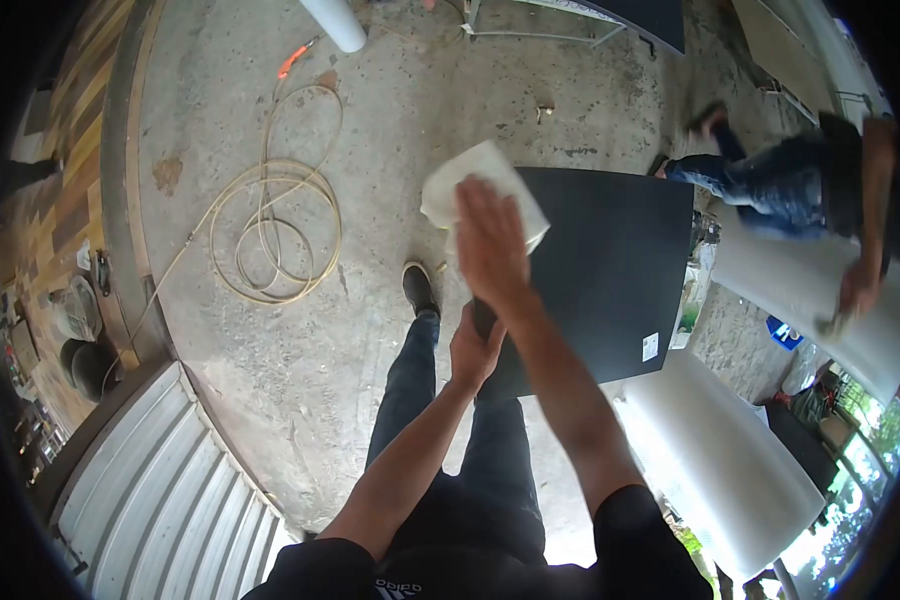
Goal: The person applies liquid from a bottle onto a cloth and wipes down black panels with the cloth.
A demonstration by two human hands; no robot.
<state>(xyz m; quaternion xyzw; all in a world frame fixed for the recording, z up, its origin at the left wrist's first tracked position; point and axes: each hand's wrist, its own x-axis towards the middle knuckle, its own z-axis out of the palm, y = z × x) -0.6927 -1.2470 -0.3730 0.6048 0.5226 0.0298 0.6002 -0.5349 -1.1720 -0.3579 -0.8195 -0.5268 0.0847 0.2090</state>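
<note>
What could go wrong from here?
The off-white cloth under the right hand reaches past the edge of the flat, black, rectangular panel, so it might slip off. Another person in blue jeans nearby could bump the panel. The coiled, pale hose lying loose on the grey concrete floor might trip someone.

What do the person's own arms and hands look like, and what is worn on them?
The left hand and right hand are bare, without gloves. The forearms are uncovered, below short black sleeves; no watch or bracelet is visible.
</note>
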